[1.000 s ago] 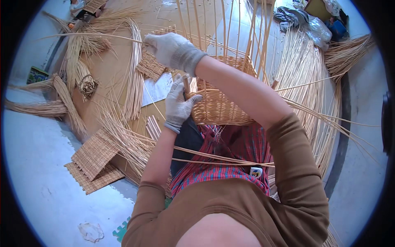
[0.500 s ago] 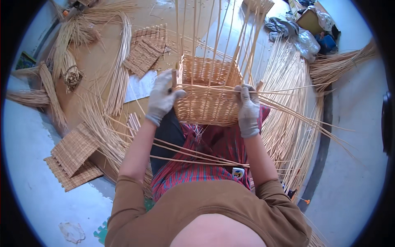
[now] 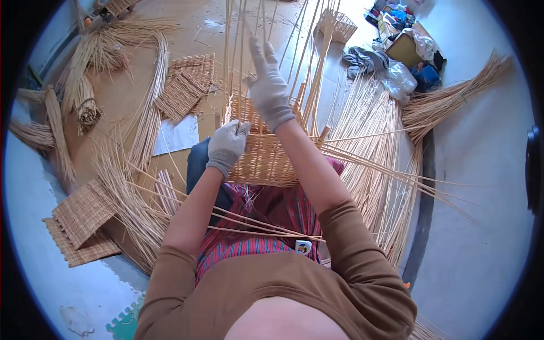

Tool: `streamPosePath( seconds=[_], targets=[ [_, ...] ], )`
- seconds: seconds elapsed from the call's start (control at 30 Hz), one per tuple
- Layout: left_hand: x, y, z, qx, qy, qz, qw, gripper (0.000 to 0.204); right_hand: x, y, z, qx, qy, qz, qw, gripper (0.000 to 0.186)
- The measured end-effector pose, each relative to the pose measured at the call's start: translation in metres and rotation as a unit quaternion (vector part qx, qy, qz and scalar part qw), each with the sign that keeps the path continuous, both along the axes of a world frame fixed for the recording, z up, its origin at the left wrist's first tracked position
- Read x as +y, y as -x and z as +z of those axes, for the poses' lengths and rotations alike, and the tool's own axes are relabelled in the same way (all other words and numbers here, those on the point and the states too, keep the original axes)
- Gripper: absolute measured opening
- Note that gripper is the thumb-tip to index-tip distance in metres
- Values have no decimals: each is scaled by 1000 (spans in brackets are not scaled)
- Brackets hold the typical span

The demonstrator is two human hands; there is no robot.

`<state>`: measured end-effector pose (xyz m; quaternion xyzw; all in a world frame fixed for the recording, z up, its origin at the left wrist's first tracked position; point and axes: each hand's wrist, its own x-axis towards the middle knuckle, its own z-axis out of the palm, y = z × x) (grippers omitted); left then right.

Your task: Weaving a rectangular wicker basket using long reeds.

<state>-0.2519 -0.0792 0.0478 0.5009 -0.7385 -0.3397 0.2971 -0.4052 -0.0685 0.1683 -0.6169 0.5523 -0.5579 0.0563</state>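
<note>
A pale wicker basket (image 3: 263, 161) sits over my lap, with long upright rods rising from it and loose strands trailing off to the right. My gloved left hand (image 3: 226, 146) is closed on the basket's near rim at its left end, thumb uppermost. My gloved right hand (image 3: 268, 90) is raised above the middle of the basket, among the upright rods, its fingers stretched upward and apart; it may be brushing a rod, though I cannot tell. Red striped cloth (image 3: 238, 241) covers my lap.
Long rattan bundles (image 3: 362, 153) lie at right, others (image 3: 88, 107) at left. Woven mats (image 3: 85, 209) lie lower left, more (image 3: 181, 85) beyond a white paper (image 3: 175, 134). A small basket (image 3: 336, 25) and heaped cloths and bags (image 3: 405, 56) are at the back, near a wall.
My right hand has left the rim's right end and risen to the middle among the rods, opening. My left hand still grips the rim. The view has shifted slightly.
</note>
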Motion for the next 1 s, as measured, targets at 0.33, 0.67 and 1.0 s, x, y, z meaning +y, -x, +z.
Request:
streamPosePath(
  seconds=[0.33,0.67,1.0],
  targets=[
    [13,14,35,186,207,48,959,17,172,84,-138,-337,-67,24,939,14],
    [22,89,37,26,-103,-80,991,41,44,93,-21,97,37,-96,990,54],
    [30,86,29,121,-121,-74,982,29,188,72,-69,-246,-275,-178,912,24]
  ],
)
